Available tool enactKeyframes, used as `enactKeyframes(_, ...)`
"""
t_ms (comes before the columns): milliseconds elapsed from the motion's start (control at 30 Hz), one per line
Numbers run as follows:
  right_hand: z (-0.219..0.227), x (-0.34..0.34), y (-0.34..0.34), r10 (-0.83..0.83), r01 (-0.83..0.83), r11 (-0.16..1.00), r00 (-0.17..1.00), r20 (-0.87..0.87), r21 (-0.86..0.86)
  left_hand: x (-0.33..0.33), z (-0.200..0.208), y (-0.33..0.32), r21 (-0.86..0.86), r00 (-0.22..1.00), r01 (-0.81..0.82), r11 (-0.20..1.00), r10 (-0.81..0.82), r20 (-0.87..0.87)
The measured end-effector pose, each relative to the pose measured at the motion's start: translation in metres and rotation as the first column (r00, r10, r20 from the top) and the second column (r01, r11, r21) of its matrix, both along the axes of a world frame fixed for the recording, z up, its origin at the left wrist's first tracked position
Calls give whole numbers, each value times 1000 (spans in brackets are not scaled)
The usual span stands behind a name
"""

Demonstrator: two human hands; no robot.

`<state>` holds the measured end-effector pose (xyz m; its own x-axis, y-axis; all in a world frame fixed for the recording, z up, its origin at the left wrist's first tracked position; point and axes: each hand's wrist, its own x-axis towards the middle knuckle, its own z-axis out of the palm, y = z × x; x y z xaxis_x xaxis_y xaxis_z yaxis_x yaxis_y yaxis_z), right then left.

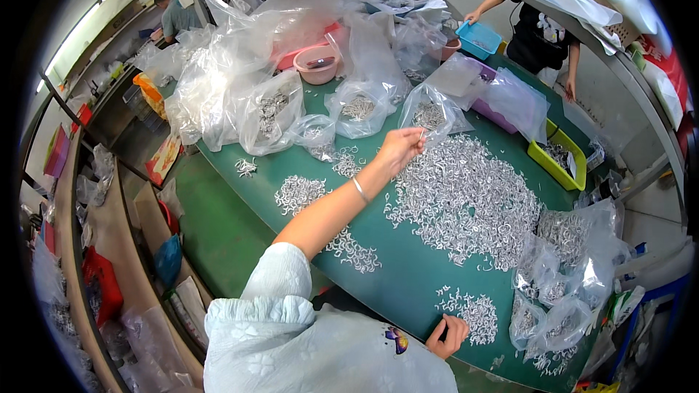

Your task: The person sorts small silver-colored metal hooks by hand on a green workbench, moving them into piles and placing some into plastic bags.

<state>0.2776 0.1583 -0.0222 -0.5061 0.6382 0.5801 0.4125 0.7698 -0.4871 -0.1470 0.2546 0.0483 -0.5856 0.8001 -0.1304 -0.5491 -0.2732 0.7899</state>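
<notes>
My left hand (pixel 402 150) reaches over the green table (pixel 349 211), a bangle on its wrist. Its fingertips pinch what looks like a small silver metal piece, above the far-left edge of a broad heap of small curved silver metal pieces (pixel 473 200). At the near table edge, my right hand (pixel 448 336) rests with bent fingers beside a smaller pile of these pieces (pixel 478 318); whatever it may hold is hidden. Two more piles, one farther (pixel 298 194) and one nearer (pixel 354 251), lie around my left forearm. An open clear bag of metal pieces (pixel 429 118) stands just beyond my left hand.
Clear plastic bags (pixel 240 80) crowd the far side, near a pink bowl (pixel 317 65). A yellow-green basket (pixel 559 156) and a purple tray (pixel 495 113) stand right. Filled bags (pixel 561 284) lie near right. Another person's hand (pixel 473 16) touches a blue basket (pixel 478 40).
</notes>
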Motion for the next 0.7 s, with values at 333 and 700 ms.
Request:
enactKeyframes(333, -9, 0, 2, 10, -12, 996, 1000, 20, 88, -93, -14, -46, -150, 878, -433, 889, 454, 154)
enactKeyframes(700, 31, -15, 0, -76, 81, 980, 996, 34, -183, 102, -4, -127, -403, 649, 307, 862, -500, -574)
